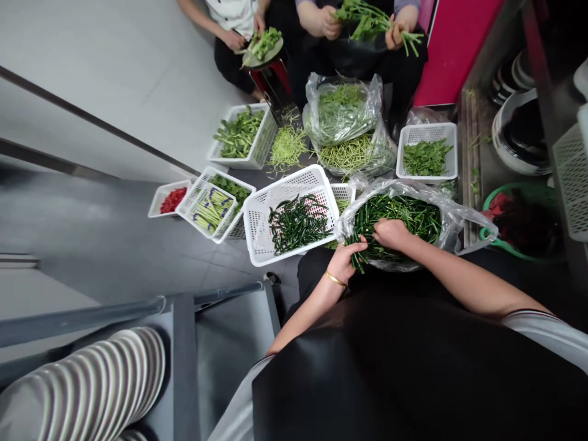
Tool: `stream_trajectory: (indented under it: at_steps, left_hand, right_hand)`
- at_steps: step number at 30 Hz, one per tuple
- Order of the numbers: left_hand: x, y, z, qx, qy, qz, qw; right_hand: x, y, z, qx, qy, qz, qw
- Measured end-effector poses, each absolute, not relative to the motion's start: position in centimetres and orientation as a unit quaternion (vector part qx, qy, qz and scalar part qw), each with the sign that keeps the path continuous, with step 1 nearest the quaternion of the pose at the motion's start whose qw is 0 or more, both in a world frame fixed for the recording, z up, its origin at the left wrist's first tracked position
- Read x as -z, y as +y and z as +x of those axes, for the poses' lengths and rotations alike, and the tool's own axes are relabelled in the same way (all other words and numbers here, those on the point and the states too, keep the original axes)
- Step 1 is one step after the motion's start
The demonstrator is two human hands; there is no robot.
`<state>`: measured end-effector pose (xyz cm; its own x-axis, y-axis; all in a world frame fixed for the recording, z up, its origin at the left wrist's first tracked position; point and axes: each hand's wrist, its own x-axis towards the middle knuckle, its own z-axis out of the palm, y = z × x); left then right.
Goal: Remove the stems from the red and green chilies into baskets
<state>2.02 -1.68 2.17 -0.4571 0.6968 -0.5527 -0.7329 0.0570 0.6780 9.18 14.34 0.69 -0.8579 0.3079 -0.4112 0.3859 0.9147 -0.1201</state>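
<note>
On my lap rests a clear plastic bag (452, 211) full of long green chili peppers (408, 211). My left hand (345, 258), with a gold bangle at the wrist, is closed round a bunch of green chili peppers (358, 262) at the bag's left edge. Just right of it, my right hand (391, 234) lies over the peppers in the bag with its fingers curled in; what they pinch is hidden. To the left a white plastic basket (257, 223) holds a loose heap of green chili peppers (298, 223).
Two people sit opposite; one holds leafy stalks (367, 21). Between us are baskets of greens (239, 135), bagged greens (342, 113), a small basket of red peppers (173, 199) and a leaf basket (427, 158). Plates (114, 367) stand lower left; a green basin (505, 242) sits right.
</note>
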Motion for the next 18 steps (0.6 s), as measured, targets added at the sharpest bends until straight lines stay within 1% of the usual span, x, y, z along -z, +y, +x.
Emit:
stream_trajectory:
  at_steps: [5,9,12,15,17,18]
  left_hand:
    - [-1.9,-0.5,2.8,-0.664,0.51,-0.016,0.547]
    - [-1.8,0.3,3.0,-0.661,0.543,-0.012,0.518]
    - [-1.8,0.0,2.7,-0.662,0.558,0.002,0.5]
    - [-1.9,-0.6,2.5,-0.67,0.555,0.009,0.494]
    - [-2.0,-0.8,2.4,-0.668,0.558,0.006,0.492]
    - [-2.0,-0.8,2.4,-0.666,0.562,0.005,0.492]
  right_hand:
    - [-2.7,18.6,13.4,0.067,0.947,0.261,0.177]
    - [-3.7,18.5,15.2,0.05,0.941,0.293,0.162]
    - [-2.7,17.2,14.4,0.06,0.953,0.261,0.142]
    - [-1.4,17.0,12.7,0.079,0.962,0.208,0.16]
    - [-1.2,17.8,11.9,0.094,0.961,0.208,0.156]
    - [-1.4,18.3,11.6,0.112,0.959,0.218,0.139]
